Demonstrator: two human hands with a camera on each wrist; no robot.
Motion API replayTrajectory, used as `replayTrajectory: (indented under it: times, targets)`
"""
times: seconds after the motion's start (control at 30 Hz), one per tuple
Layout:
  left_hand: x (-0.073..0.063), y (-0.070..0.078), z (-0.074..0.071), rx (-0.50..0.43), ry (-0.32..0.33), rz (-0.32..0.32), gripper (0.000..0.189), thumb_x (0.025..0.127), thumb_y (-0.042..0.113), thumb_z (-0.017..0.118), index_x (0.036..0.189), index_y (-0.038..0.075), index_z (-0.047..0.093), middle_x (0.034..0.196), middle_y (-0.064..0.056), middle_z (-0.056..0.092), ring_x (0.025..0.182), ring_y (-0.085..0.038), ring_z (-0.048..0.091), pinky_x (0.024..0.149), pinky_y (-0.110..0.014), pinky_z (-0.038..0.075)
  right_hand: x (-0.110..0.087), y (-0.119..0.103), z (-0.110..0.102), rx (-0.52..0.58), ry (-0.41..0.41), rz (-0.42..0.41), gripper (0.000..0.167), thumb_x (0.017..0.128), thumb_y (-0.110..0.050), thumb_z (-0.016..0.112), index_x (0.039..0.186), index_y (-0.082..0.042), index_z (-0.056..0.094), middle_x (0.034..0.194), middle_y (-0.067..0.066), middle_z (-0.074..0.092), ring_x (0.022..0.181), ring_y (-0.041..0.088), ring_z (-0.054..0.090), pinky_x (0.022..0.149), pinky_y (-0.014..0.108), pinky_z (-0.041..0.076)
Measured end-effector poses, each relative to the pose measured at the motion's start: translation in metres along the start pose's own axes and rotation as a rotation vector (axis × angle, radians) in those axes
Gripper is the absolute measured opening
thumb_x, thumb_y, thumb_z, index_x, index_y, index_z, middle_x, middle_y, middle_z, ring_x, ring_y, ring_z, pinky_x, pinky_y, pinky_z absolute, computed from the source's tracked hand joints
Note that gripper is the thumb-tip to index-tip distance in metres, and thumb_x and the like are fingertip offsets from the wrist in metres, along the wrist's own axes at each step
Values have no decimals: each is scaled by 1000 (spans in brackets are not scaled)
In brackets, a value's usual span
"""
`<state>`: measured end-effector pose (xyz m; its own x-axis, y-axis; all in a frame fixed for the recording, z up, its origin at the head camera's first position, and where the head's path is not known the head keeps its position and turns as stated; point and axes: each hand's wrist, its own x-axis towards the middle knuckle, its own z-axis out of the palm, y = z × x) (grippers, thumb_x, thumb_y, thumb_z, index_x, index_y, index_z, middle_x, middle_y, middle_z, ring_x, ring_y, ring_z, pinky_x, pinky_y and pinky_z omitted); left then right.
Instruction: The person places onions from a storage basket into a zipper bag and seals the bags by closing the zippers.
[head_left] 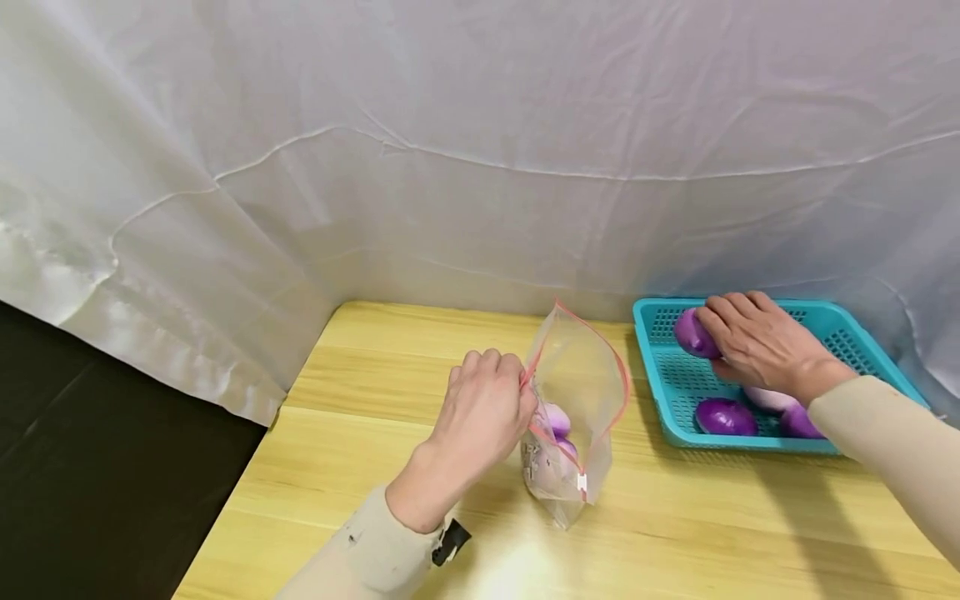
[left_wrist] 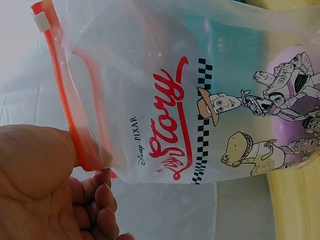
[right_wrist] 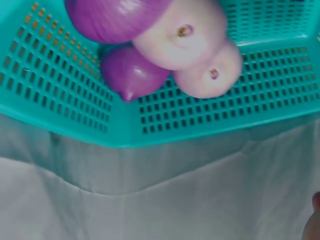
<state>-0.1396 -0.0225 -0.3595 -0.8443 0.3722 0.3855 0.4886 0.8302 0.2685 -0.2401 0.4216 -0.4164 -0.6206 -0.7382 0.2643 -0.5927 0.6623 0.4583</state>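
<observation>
My left hand (head_left: 480, 404) pinches the red zip rim of a clear zipper bag (head_left: 592, 375), thumb and fingertips closed on it in the left wrist view. The bag stands upright on the table with its mouth spread wide. Inside are purple-and-white onions (head_left: 557, 419), partly hidden by the printed side (left_wrist: 175, 120). A white slider (head_left: 582, 482) sits at the near end of the zip. Over the teal basket, my right hand (head_left: 765, 346) holds a purple onion (head_left: 694, 335) in its fingers. More onions (right_wrist: 182, 37) lie in the basket below, several showing in the right wrist view.
The teal plastic basket (head_left: 750, 444) with perforated walls stands at the right of the wooden table (head_left: 360, 400). Pale cloth (head_left: 480, 208) hangs behind. A dark surface (head_left: 67, 450) lies beyond the table's left edge. A black strap (head_left: 452, 542) shows at my left wrist.
</observation>
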Motion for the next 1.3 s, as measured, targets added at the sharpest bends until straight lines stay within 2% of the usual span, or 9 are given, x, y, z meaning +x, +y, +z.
replayTrajectory:
  times: [0.13, 0.3, 0.43, 0.67, 0.9, 1.3]
  targets:
    - [1, 0, 0, 4, 4, -1, 21, 96, 20, 62, 77, 16, 53, 76, 1, 49, 73, -21, 44, 67, -33, 37, 10, 0, -9, -2, 68, 2, 85, 103, -64, 9, 133, 7, 43, 121, 31, 54, 109, 49, 53, 93, 62, 47]
    - [3, 1, 0, 9, 8, -1, 22, 96, 20, 62, 77, 16, 52, 75, 1, 49, 73, -21, 44, 66, -33, 37, 19, 2, -21, 19, 138, 28, 74, 99, -58, 22, 129, 7, 44, 115, 30, 53, 104, 50, 53, 89, 63, 46]
    - [5, 2, -1, 8, 14, 1, 22, 96, 20, 61, 76, 16, 52, 75, 1, 48, 72, -21, 44, 66, -34, 37, 25, 4, -31, 33, 182, 60, 71, 96, -55, 27, 128, 5, 44, 114, 28, 52, 103, 50, 53, 89, 64, 45]
    - [7, 1, -2, 13, 36, 4, 20, 95, 19, 62, 78, 16, 53, 75, 1, 49, 73, -21, 45, 65, -34, 36, 36, 3, -47, 22, 317, 49, 70, 97, -55, 33, 132, 5, 44, 118, 31, 50, 106, 51, 50, 87, 65, 43]
    - [9, 2, -2, -5, 50, 12, 18, 94, 19, 62, 79, 16, 53, 75, 1, 48, 74, -20, 44, 66, -33, 35, 54, -8, -70, 49, 445, 16, 68, 100, -53, 42, 133, 7, 44, 121, 35, 50, 104, 54, 48, 84, 65, 39]
    - [9, 6, -1, -4, 44, 18, 17, 94, 19, 62, 79, 16, 54, 75, 2, 48, 74, -21, 44, 66, -33, 35, 89, -38, -115, 32, 618, -31, 61, 98, -48, 47, 128, 5, 48, 117, 30, 52, 101, 49, 48, 82, 61, 40]
